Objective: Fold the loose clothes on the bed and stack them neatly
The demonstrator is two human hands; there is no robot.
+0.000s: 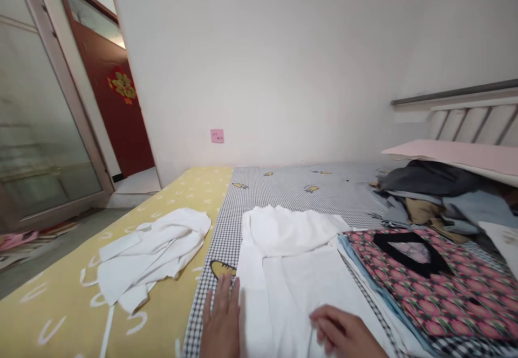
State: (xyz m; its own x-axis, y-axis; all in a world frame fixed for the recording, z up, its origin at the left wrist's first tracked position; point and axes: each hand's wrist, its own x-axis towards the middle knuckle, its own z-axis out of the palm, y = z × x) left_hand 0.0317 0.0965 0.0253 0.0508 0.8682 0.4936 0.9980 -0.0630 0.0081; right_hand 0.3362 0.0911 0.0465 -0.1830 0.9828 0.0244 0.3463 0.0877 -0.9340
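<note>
A white garment (297, 288) lies spread in front of me, its far end folded over and its long sides fairly straight. My left hand (221, 317) rests flat beside its left edge, fingers stretched out and pointing away from me. Over the near part of the cloth, my right hand (343, 330) has its fingers curled in, pinching a fold of the white fabric. A second white garment (162, 250) lies crumpled to the left, apart from both hands.
Folded clothes with a pink patterned top (453, 298) uppermost lie on the right. Behind them is a heap of dark and grey clothes (437, 180) under a pink board (457, 153). The yellow and checked bedsheet (202, 191) reaches the white wall (275, 67). A glass door (44, 110) stands left.
</note>
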